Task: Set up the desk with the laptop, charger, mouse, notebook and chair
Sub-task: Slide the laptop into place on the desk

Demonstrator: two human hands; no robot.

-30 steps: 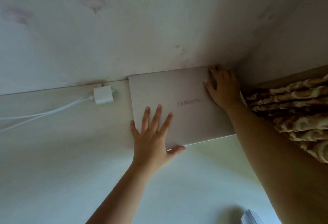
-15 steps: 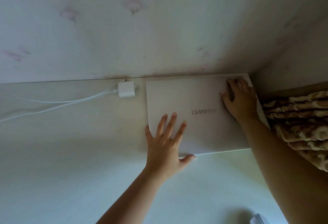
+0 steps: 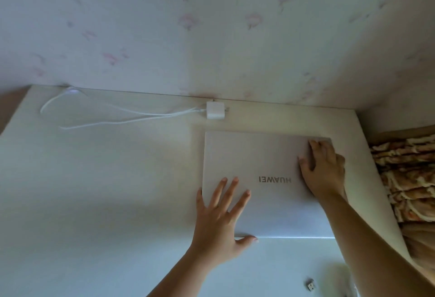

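Observation:
A closed silver laptop (image 3: 263, 155) with its logo upside down lies flat on the white desk (image 3: 106, 191), near the right end. My left hand (image 3: 221, 221) rests spread on its near left corner, thumb hooked at the front edge. My right hand (image 3: 324, 169) presses on the lid's far right part, fingers bent. A white charger block (image 3: 213, 110) with its looped white cable (image 3: 113, 118) lies by the wall, behind and left of the laptop. A white mouse (image 3: 336, 278) shows dimly at the bottom right, partly hidden by my right arm.
A small USB dongle (image 3: 311, 285) lies on the desk by the mouse. A flowered wall (image 3: 211, 38) runs along the desk's back edge. Patterned brown fabric (image 3: 409, 179) bunches past the desk's right edge. The desk's left end meets a brown surface (image 3: 9, 103).
The laptop has slid toward me, away from the wall, with both hands on its lid. The view has pulled back, so more desk, the cable loop and the dongle show.

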